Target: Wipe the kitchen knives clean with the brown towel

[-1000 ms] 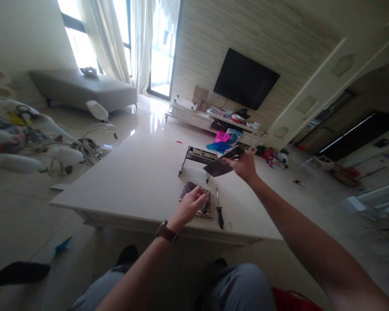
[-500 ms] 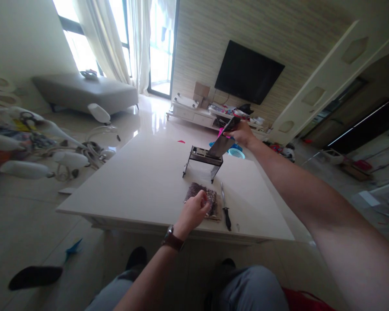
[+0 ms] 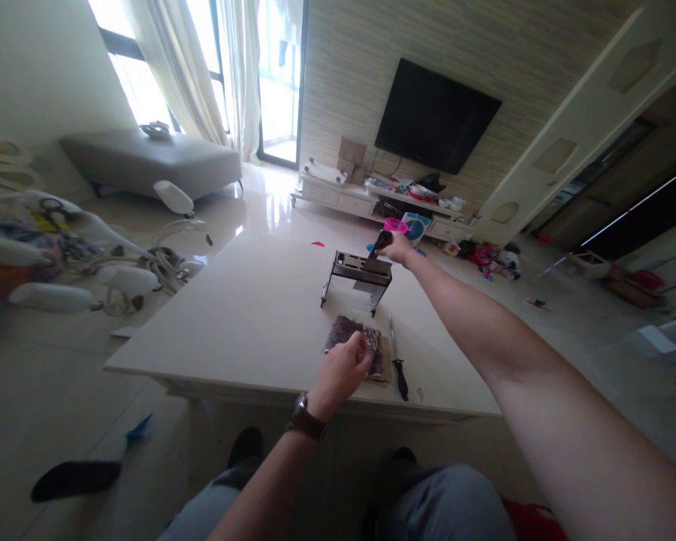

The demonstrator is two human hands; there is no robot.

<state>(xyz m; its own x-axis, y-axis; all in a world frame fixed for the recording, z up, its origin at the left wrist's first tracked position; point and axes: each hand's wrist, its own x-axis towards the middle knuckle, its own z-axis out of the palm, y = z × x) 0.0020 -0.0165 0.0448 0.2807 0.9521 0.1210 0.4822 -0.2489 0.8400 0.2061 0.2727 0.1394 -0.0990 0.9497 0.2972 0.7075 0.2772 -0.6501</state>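
Note:
My right hand (image 3: 395,248) grips the black handle of a broad-bladed kitchen knife (image 3: 379,244). Its blade goes down into a slot in the top of a dark knife rack (image 3: 346,261), and part of it shows below the top. The rack stands on two side legs on the white table (image 3: 242,315). Over a folded, speckled brown cloth (image 3: 341,330) is my left hand (image 3: 346,368), its fingers curled closed; what they hold, if anything, is hidden. Right of the cloth lies a sharpening steel (image 3: 399,376) with a black handle.
A small pale object (image 3: 420,394) lies near the table's front edge. Beyond the table are a pink basket (image 3: 396,225) and a low TV cabinet (image 3: 338,197). On the left, a white many-armed lamp (image 3: 127,278) stands near the table.
My right hand has lowered the knife, and most of its blade has gone down into the rack. My left hand stays over the cloth. The view has shifted slightly.

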